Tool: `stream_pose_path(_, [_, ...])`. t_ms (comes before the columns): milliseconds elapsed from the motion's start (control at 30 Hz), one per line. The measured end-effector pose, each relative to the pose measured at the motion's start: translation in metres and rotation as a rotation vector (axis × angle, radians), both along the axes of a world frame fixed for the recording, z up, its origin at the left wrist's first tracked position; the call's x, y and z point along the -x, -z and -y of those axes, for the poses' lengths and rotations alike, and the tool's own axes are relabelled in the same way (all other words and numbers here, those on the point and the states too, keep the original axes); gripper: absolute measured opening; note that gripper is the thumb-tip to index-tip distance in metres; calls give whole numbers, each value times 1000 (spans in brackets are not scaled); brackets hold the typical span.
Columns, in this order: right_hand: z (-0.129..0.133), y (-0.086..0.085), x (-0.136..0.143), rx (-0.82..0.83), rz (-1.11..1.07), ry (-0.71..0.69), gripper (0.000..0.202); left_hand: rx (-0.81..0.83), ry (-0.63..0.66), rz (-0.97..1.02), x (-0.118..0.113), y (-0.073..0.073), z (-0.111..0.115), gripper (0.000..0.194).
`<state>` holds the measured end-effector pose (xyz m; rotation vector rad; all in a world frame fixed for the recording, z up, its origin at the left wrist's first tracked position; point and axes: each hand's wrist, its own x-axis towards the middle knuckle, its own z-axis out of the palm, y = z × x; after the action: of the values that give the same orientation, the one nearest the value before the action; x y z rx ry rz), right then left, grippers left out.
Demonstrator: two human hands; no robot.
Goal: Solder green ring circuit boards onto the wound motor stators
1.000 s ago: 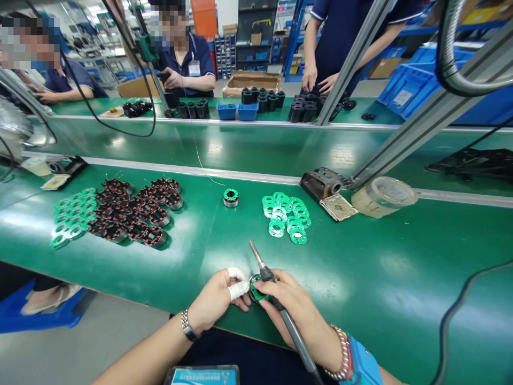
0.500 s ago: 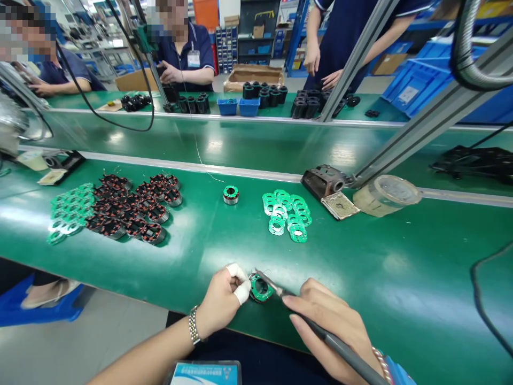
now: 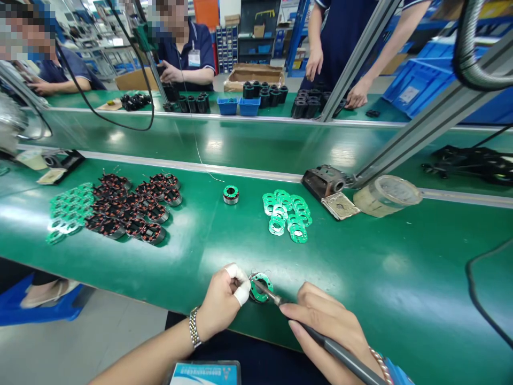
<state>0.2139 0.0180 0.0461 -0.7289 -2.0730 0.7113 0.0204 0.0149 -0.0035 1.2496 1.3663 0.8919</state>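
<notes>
A motor stator topped with a green ring-shaped circuit board (image 3: 266, 279) rests on the green bench close to me. My left hand (image 3: 223, 295), with white finger cots on thumb and forefinger, is closed in a pinch at the stator's left edge. Between thumb and fingers my right hand (image 3: 332, 323) grips a soldering iron (image 3: 340, 350) like a pen. Its tip lies over the left part of the board's ring. Farther back, another stator with a green board (image 3: 231, 195) stands upright. Loose green ring boards (image 3: 298, 233) lie in overlapping groups to its right.
Many copper-wound stators (image 3: 150, 233) and more green boards (image 3: 66, 227) cover the left. A soldering iron stand (image 3: 324, 181) and a cloudy tub (image 3: 387, 197) sit at right. Thin wire (image 3: 198, 152) hangs down behind. A slanted metal post (image 3: 420, 112) crosses the right; co-workers occupy the far bench.
The soldering iron's tip has shifted slightly down, from the board's upper-left edge onto its ring. My left hand stays put. A co-worker's hand at far right has lowered to the far bench.
</notes>
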Motion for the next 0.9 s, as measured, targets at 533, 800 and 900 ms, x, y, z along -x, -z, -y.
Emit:
stream_pose_path(533, [-12,31,16,99,180,60,38,79,61,79,7,-1,4,6])
stream_pose_path(800, [-12,38,27,214,241,24,46,1,111,97,15,0,-3,16])
stream_pose_path(900, [-12,38,26,226,240,18,45,-200,245,-143,25,-2,-5,15])
